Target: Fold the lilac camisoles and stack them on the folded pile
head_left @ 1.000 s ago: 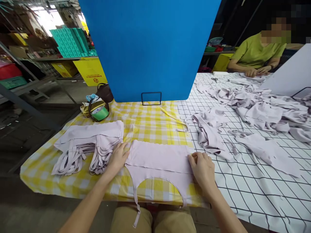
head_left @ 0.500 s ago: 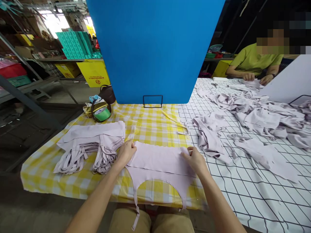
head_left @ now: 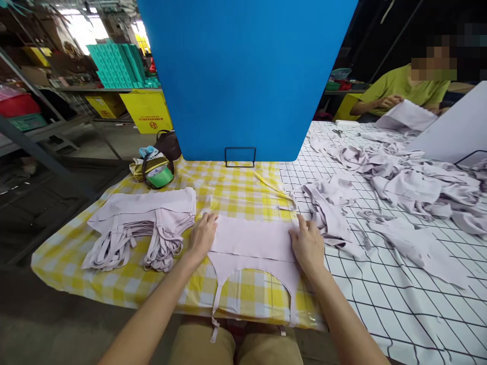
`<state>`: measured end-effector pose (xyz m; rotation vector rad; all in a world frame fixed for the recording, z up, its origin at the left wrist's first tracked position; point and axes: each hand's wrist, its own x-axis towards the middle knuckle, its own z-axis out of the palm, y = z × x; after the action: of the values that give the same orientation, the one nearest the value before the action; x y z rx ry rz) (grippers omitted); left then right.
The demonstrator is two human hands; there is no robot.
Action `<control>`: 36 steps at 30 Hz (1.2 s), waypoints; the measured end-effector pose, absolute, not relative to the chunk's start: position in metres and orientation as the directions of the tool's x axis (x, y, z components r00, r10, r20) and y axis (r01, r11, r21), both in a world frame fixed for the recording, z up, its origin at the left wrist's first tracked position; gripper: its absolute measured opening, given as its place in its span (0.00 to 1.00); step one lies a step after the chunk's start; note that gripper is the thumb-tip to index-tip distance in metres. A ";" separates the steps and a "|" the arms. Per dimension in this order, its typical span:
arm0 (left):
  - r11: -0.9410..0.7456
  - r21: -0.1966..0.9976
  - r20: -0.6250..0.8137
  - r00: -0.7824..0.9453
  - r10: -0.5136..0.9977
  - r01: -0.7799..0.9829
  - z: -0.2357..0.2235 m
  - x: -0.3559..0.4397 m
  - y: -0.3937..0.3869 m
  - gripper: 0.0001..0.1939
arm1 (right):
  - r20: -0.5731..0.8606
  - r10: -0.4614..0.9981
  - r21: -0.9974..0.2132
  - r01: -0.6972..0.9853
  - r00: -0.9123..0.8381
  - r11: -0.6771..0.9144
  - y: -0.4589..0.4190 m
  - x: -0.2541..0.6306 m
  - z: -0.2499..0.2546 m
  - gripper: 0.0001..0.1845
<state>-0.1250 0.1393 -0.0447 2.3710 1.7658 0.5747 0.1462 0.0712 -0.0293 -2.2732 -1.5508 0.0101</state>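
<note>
A pale lilac camisole point(head_left: 253, 241) lies flat in front of me, its upper band straight and smooth. Its thin straps point toward me, and their ends hang over the table's front edge. My left hand point(head_left: 204, 234) rests at the upper left corner with its fingers laid along the cloth. On the right edge lies my right hand point(head_left: 309, 246), fingers apart and touching the fabric. Left of my left hand is a neat stack of similar camisoles point(head_left: 142, 208), straps bunched at the front.
A yellow checked cloth point(head_left: 125, 289) covers my part of the table. A tall blue board point(head_left: 243, 76) stands at the back. Crumpled lilac garments point(head_left: 407, 187) spread over the white gridded cloth point(head_left: 380, 304). A green ribbon roll point(head_left: 160, 176) sits back left. A co-worker point(head_left: 395, 86) handles fabric at right.
My fingers have loosened from pinching the camisole's top corners and now lie on its edges. The band looks smoother and flatter. The co-worker has lifted a piece of fabric.
</note>
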 end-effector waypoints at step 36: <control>-0.831 0.346 0.046 0.876 0.480 0.436 -0.047 -0.003 0.040 0.34 | -0.607 0.787 -0.743 -0.269 -0.114 -0.612 -0.172 0.118 -0.058 0.23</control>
<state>-0.0027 0.0396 -0.0466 2.7196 0.6835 0.1872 0.1176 -0.1722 -0.0577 -1.4136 -0.6011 1.8152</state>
